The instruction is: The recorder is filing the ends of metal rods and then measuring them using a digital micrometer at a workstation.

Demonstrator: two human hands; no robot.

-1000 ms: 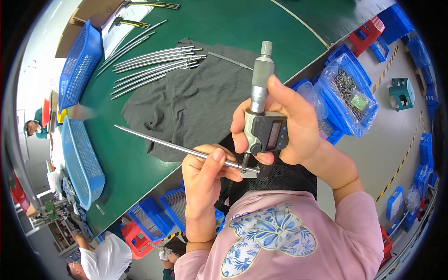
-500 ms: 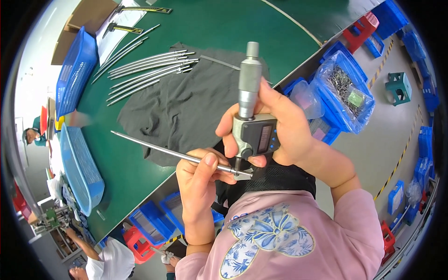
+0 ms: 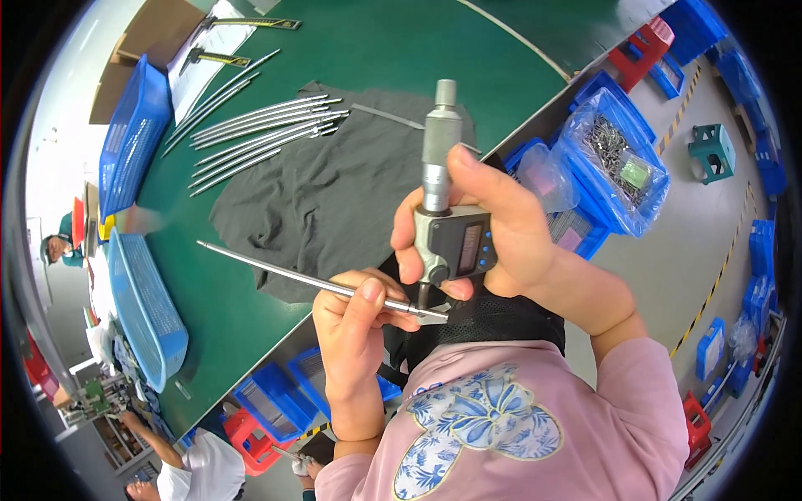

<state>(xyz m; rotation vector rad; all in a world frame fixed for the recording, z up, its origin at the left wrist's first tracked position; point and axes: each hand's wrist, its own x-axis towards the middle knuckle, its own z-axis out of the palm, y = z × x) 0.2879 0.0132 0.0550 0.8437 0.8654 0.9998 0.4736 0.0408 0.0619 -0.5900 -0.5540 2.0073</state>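
Note:
My right hand is closed round a digital micrometer, its thimble pointing up and away from me. Between thumb and fingers, my left hand pinches a thin steel rod. The rod slants, its tapered tip out to the left over the table edge of the cloth and its other end at the micrometer's lower jaw area. Whether the jaws touch the rod is hard to tell. Beyond my hands a dark grey cloth lies crumpled on the green table, with several similar rods resting side by side partly on it.
Two calipers lie at the far left by a white paper. Blue baskets, one upper and one lower, line the left side. A lined blue crate of small metal parts stands right of the table. Another person works at lower left.
My right thumb has moved from up along the thimble to lower near the sleeve. The micrometer has shifted slightly left and down, while the rod stays between my left fingers.

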